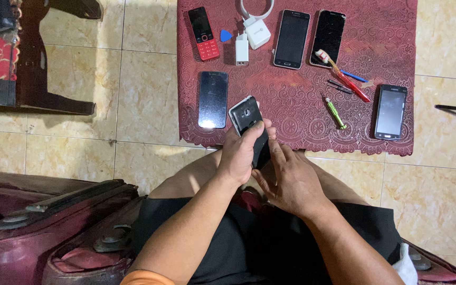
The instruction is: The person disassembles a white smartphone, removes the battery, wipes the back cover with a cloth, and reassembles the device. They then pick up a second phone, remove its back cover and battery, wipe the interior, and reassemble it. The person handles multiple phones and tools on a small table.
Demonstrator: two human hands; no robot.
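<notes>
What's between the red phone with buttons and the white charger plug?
A small blue pick lies on the cloth between the red phone and the white plug, seen from the head view.

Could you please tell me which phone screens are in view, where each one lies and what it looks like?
Red keypad phone: cloth's far left, small dark screen.
Black smartphone: left, near edge, screen dark.
Black smartphone: far middle, dark.
Cracked smartphone: beside it, dark.
Smartphone: right edge, greyish glare.

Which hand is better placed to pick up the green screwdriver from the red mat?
Probably the right hand: the green screwdriver lies on its side of the mat, while the left hand grips the black phone.
</notes>
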